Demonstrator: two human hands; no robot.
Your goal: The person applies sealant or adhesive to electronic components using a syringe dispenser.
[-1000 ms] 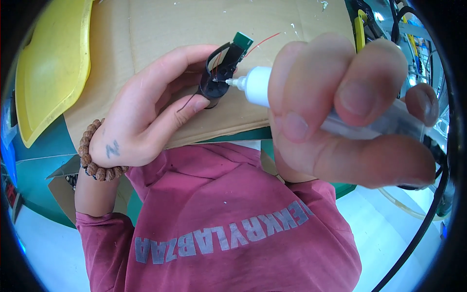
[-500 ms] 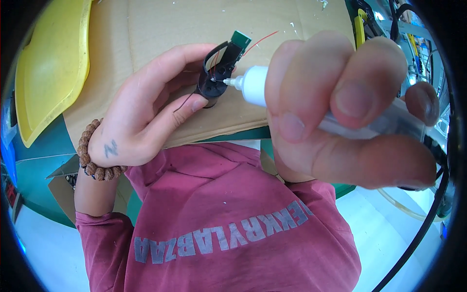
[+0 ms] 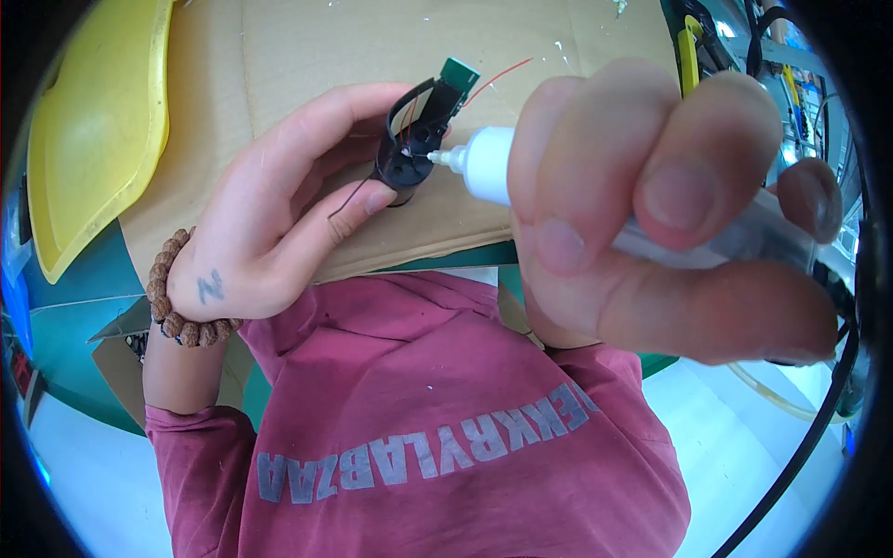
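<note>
Black housing sits gripped in my left hand; my right hand clasps a white-nosed dispenser, tip beside it.

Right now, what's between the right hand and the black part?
In the head view, a white cap and its narrow tip lie between the right hand and the black part.

Bare hands: two were visible, left hand and right hand
Black cylindrical housing: one was there
Green rectangular circuit board: one was there
White-tipped translucent dispenser: one was there
Yellow plastic tray: one lay left
Brown beaded bracelet: one was worn
</note>
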